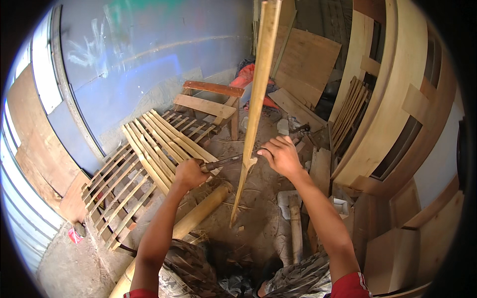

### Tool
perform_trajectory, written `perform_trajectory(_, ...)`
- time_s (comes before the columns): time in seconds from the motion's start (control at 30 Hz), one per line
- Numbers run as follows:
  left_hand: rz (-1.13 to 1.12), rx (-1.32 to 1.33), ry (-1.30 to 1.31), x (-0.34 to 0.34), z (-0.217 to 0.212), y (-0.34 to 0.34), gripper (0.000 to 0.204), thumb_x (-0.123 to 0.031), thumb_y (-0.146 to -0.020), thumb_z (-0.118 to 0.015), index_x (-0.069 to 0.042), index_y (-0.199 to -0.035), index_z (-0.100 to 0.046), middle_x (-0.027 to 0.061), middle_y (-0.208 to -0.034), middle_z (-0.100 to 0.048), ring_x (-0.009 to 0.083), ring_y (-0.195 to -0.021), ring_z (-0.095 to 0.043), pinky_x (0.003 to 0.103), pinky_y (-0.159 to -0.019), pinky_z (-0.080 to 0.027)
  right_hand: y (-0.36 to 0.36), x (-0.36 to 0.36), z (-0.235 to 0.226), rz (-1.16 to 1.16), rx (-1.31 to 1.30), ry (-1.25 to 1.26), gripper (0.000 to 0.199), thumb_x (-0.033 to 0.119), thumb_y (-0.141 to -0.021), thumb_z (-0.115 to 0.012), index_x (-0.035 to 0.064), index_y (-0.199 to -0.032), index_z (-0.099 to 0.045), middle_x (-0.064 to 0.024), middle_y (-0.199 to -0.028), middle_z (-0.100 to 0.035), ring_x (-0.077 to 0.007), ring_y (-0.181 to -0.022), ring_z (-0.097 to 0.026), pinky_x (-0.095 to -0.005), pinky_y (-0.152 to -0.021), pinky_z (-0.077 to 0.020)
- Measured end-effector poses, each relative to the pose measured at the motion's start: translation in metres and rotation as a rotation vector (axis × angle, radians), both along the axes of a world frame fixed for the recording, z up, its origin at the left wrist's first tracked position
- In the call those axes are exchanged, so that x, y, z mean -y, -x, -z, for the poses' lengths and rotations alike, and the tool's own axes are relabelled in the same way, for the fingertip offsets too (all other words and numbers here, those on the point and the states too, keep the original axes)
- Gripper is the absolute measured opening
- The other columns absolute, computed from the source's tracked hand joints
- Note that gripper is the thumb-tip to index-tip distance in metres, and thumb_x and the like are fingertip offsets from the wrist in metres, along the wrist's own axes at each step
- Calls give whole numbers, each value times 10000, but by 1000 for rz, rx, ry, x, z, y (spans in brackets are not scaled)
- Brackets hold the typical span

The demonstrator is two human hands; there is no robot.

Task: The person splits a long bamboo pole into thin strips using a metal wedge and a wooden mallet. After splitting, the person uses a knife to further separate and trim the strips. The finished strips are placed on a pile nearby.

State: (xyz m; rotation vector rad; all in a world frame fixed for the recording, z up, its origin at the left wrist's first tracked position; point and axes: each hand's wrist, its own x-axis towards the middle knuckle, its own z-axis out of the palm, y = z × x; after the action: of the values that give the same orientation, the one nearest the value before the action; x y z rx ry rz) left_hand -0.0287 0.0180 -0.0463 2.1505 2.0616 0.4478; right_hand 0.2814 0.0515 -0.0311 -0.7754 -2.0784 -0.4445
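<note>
My left hand is closed round the dark handle of a long-bladed knife. The blade lies crosswise against a long bamboo strip that stands slanted in front of me. At the blade's far end my right hand is closed, its fingers on or close to the tip. A curled shaving sticks out from the bamboo beside the blade. Below the cut the strip narrows to a thin end near the ground; its top runs out of view.
Several split bamboo strips lie on a slatted bamboo frame at left. A thick bamboo pole lies by my left leg. A wooden bench stands behind. Wooden panels lean at right, near wood scraps.
</note>
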Motion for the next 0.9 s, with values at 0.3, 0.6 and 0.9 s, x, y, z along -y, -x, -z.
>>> perform_trajectory(0.3, -45, 45, -20, 14, -12, 7, 331, -308, -706, -696, -27, -878, -722, 240, -798, -681, 381, -794, -676, 432, -752, -549, 17, -10, -1, -57, -40, -43, 171, 239, -839, -701, 81, -777, -679, -37, -750, -606, -223, -734, -540, -340, -742, -385)
perform_trajectory(0.6, -29, -54, -10, 6, -22, 1, 372, -337, -709, -687, -2, -870, -714, 249, -803, -680, 395, -802, -677, 436, -761, -559, 11, -15, 13, -21, -99, -57, 140, 228, -823, -709, 91, -802, -688, -33, -757, -605, -225, -746, -544, -343, -775, -405)
perform_trajectory(0.9, 19, -160, 20, 1, -44, 16, 336, -338, -720, -690, -47, -885, -720, 235, -848, -686, 383, -852, -674, 444, -800, -553, 29, -10, 24, -42, -263, -84, 132, 204, -828, -717, 74, -820, -699, -42, -768, -628, -230, -732, -545, -362, -789, -405)
